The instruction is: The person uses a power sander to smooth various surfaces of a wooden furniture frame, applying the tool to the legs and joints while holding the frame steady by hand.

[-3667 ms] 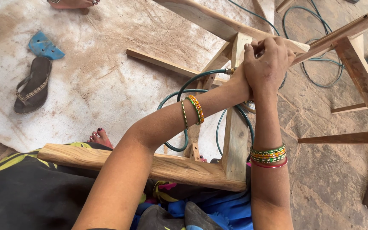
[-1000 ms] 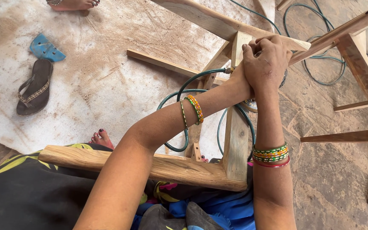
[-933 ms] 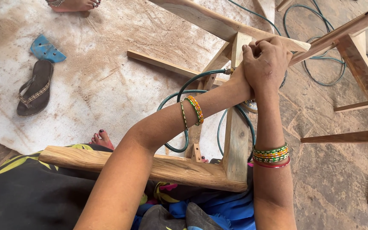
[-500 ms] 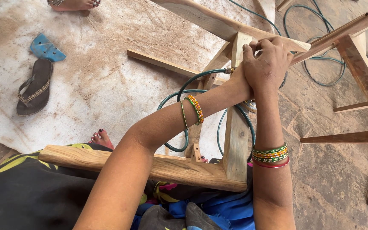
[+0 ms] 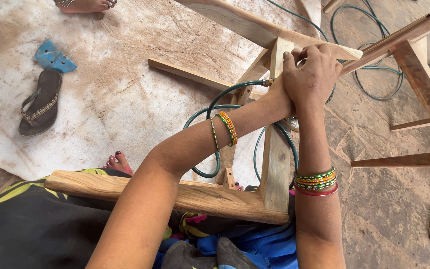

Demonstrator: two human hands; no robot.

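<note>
Head view. Right hand (image 5: 310, 74) lies on top, its fingers (image 5: 319, 54) curled and pressed together over the joint where the upright post (image 5: 276, 149) meets the slanted rail (image 5: 255, 27) of the wooden frame (image 5: 185, 192). Left hand (image 5: 274, 92) sits beneath it, mostly hidden; whether its fingers are closed or spread, I cannot tell. Whatever the hands grip at the joint is covered and cannot be identified.

A green hose (image 5: 215, 112) with a metal fitting ends just left of the fingers and loops down behind the left forearm. Bangles (image 5: 227, 128) sit on the left wrist, and more bangles (image 5: 315, 180) on the right wrist, below the fingers. The frame's lower beam lies across the person's lap, well below the fingers. A loose wooden strip (image 5: 195, 77) lies on the floor to the left of the fingers. Further left, well apart, lie a dark sandal (image 5: 40, 102) and a blue scrap (image 5: 53, 57). Another person's foot (image 5: 83, 5) shows at the top edge. More hose (image 5: 369, 92) coils on the stone floor (image 5: 384, 209) to the right of the fingers.
</note>
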